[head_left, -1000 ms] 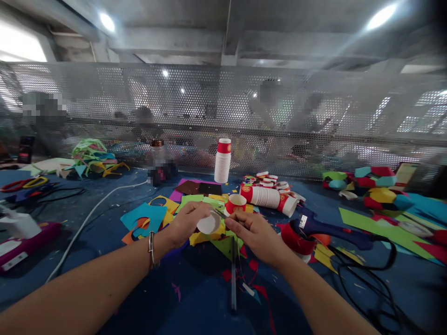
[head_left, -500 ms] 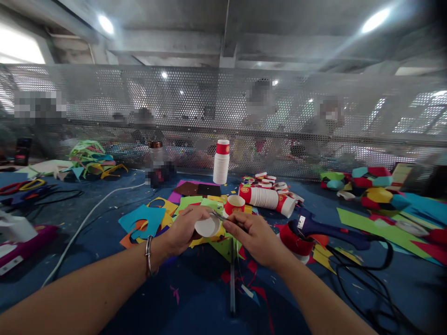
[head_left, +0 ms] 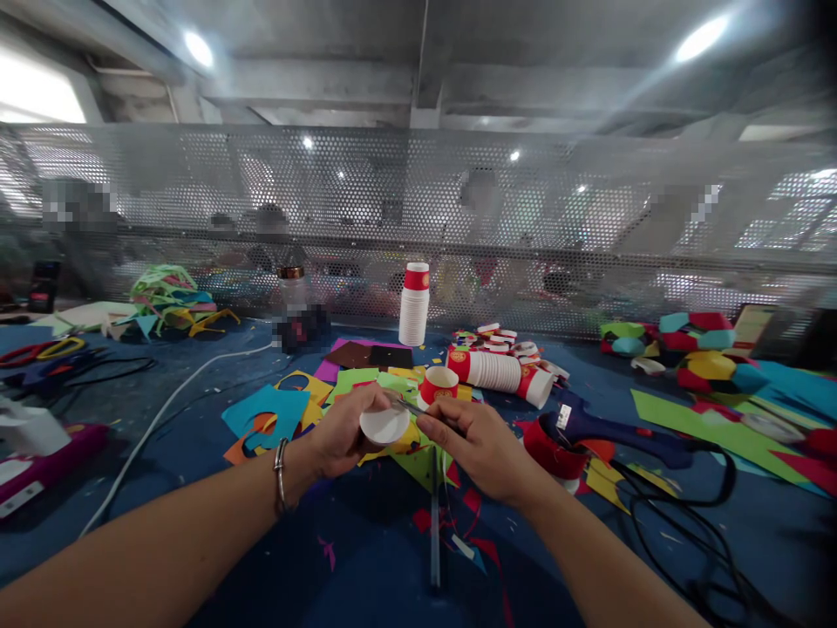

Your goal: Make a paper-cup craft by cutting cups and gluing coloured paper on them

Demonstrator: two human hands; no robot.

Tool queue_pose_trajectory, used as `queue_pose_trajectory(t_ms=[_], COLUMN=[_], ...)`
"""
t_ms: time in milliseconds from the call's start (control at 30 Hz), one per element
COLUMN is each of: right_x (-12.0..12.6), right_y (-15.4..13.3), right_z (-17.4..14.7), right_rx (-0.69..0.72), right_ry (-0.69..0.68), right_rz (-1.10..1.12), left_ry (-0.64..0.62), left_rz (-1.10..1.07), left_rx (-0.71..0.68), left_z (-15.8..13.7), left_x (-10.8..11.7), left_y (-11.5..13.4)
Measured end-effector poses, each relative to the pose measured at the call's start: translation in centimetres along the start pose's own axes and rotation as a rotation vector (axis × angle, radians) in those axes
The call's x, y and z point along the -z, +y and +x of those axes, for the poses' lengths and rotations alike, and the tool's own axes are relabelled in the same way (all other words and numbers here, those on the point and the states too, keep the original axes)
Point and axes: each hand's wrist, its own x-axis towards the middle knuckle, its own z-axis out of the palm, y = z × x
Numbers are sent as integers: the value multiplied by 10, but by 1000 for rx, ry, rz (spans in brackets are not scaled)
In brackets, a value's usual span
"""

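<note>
Currently gripping a white paper piece (head_left: 384, 426) in the left hand (head_left: 345, 432) and a thin metal tool (head_left: 409, 406) in the right hand (head_left: 472, 438). Hovering over coloured paper scraps (head_left: 418, 465).

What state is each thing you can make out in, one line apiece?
White round paper piece: held in the left hand, hollow side showing.
Thin metal tool: held in the right hand; type unclear.
Tall cup stack: nested, upright.
Long cup stack: nested, lying on its side.
Single red cup: upright, open.
Glue gun: propped on another cup.
Jar: upright, lidded.
Blue paper: cut through.
</note>
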Motion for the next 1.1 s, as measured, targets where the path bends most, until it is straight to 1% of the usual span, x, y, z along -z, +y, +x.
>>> queue_pose_trajectory(t_ms=[133,233,300,467,667,767,867,1000,1100], right_x=[0,1,1,3,4,3,0,-3,-4], right_y=[-3,-5,-6,-7,-7,-5,0,9,13], right_z=[0,0,-1,-2,-1,-1,0,2,3], right_rx=[6,19,34,56,67,66,20,-55,-112], right_ry=[-11,-13,-14,-25,-28,-24,8,59,100], right_rz=[11,39,50,66,100,141,209,316,387], left_ry=[15,-19,-64,-194,-240,-228,-166,-52,-40], left_rz=[-145,-211,-239,-265,-247,-225,-201,-146,-58], left_rx=[83,102,108,129,121,106,79,-8,-72], left_z=[-1,0,1,3,1,0,0,0,0], left_x=[-1,0,0,1,0,0,0,0,-1], left_y=[3,3,2,2,4,5,3,-1,-4])
